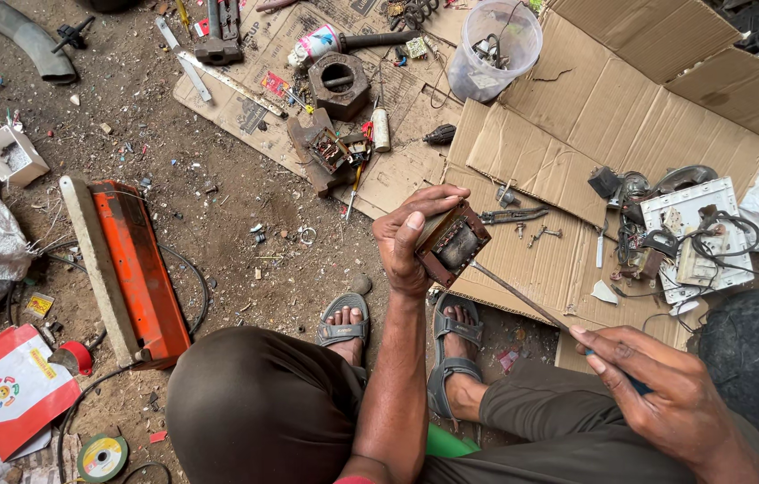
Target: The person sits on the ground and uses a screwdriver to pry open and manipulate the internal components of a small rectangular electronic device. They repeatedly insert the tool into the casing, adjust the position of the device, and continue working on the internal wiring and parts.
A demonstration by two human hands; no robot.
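While the left hand (411,246) grips a small transformer (453,242) above the sandalled feet, tilted to expose its side, the right hand (662,394) is closed on a screwdriver (523,298). Its tip meets the core's lower edge, over flattened cardboard (612,116).

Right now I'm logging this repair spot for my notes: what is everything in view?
transformer: one, brown and grey, in left hand
thin metal tool: one, grey, tip at transformer, held by right hand
cardboard sheets: several, brown, on ground ahead
plastic container: one, clear, top centre
switch plate: one, white, wired, right
pliers: one, grey, on cardboard
orange panel: one, on dirt, left
tape roll: one, green, bottom left
sandals: two, grey, on feet
left hand: grips transformer
right hand: grips tool handle
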